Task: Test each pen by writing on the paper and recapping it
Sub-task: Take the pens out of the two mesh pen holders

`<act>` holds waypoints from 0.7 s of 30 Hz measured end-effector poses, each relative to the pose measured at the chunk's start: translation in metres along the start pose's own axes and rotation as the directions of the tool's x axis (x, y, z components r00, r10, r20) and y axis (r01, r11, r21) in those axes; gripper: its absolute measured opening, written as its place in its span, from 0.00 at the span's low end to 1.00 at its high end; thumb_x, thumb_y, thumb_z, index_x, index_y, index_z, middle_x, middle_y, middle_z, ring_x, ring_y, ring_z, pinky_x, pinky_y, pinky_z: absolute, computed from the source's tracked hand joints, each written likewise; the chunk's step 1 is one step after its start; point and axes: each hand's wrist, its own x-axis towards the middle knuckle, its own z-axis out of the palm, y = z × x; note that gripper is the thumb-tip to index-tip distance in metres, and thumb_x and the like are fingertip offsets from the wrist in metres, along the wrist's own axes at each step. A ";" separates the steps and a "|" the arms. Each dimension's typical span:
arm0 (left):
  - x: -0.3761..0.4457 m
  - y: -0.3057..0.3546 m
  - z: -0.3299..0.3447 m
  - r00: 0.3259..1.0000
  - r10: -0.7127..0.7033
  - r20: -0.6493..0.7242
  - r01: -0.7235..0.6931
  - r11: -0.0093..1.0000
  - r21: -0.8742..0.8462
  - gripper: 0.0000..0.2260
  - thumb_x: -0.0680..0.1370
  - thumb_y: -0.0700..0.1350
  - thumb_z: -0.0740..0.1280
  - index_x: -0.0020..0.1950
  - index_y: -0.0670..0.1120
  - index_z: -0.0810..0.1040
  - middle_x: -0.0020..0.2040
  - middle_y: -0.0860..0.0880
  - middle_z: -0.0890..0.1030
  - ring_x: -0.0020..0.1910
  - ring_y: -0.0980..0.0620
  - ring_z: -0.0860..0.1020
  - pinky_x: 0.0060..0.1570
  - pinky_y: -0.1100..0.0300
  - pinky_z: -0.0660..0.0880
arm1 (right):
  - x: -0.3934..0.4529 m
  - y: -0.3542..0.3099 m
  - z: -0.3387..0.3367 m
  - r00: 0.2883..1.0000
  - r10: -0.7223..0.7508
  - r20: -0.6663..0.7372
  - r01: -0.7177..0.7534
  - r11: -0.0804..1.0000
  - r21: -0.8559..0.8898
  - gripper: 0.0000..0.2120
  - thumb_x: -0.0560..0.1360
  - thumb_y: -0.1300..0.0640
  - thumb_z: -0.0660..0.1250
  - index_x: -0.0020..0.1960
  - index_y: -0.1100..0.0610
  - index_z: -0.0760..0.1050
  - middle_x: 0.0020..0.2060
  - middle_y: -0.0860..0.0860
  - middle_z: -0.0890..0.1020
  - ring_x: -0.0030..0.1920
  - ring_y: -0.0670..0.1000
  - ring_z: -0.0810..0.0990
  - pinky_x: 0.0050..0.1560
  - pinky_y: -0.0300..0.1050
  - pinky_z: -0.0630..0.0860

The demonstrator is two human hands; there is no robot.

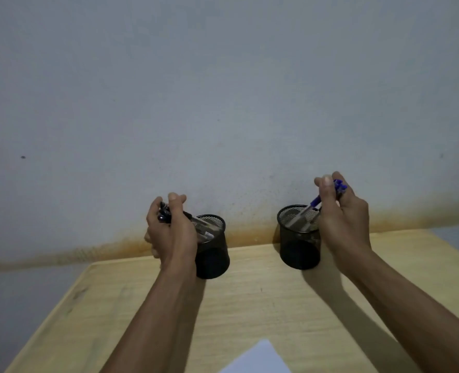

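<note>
Black mesh cups, two of them, stand near the far edge of the pale wooden table (250,305), close to the grey wall (223,90). Over on the left, the left hand (170,230) is curled tight around a bunch of black-capped pens (165,212), fingers wrapped together on the caps, clear barrels slanting down and to the right into the left cup (213,254). That hand sits just beside the cup and overlaps its near-left side. Across the table, the right hand (341,219) is raised above the right cup (298,243), thumb and fingers pinched closed on a cluster of blue-capped pens (340,187). One blue-capped pen (307,211) leans inside that cup, its barrel resting against the mesh rim. How many pens each hand grips is hard to count. Down at the bottom edge, a white sheet of paper (260,359) pokes into view, lying on the table between the two forearms, well apart from both cups. An orange-brown stain (102,251) runs along the base of the wall.
</note>
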 end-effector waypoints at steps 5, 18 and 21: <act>-0.017 0.049 -0.015 0.993 0.081 -0.086 -0.104 0.945 -0.311 0.15 0.82 0.52 0.62 0.53 0.44 0.83 0.47 0.52 0.82 0.30 0.70 0.76 0.30 0.75 0.69 | -0.007 -0.057 -0.012 0.991 0.071 -0.110 -0.039 0.961 0.275 0.16 0.83 0.44 0.60 0.47 0.52 0.81 0.45 0.48 0.84 0.46 0.47 0.85 0.44 0.43 0.78; -0.077 0.020 -0.070 0.984 -0.180 -0.006 0.146 0.815 -0.560 0.08 0.82 0.38 0.62 0.61 0.45 0.71 0.50 0.39 0.81 0.36 0.52 0.85 0.47 0.55 0.81 | -0.062 -0.027 -0.040 0.966 0.227 -0.127 -0.145 0.874 0.463 0.07 0.84 0.60 0.62 0.61 0.53 0.72 0.53 0.59 0.84 0.51 0.53 0.86 0.51 0.46 0.80; -0.081 -0.007 -0.074 0.987 -0.146 -0.060 0.107 0.897 -0.429 0.15 0.80 0.37 0.66 0.64 0.50 0.70 0.46 0.43 0.83 0.39 0.55 0.85 0.42 0.58 0.80 | -0.071 0.010 -0.045 0.950 0.244 -0.197 -0.187 0.944 0.272 0.13 0.82 0.59 0.65 0.62 0.45 0.70 0.52 0.56 0.85 0.52 0.54 0.86 0.56 0.57 0.80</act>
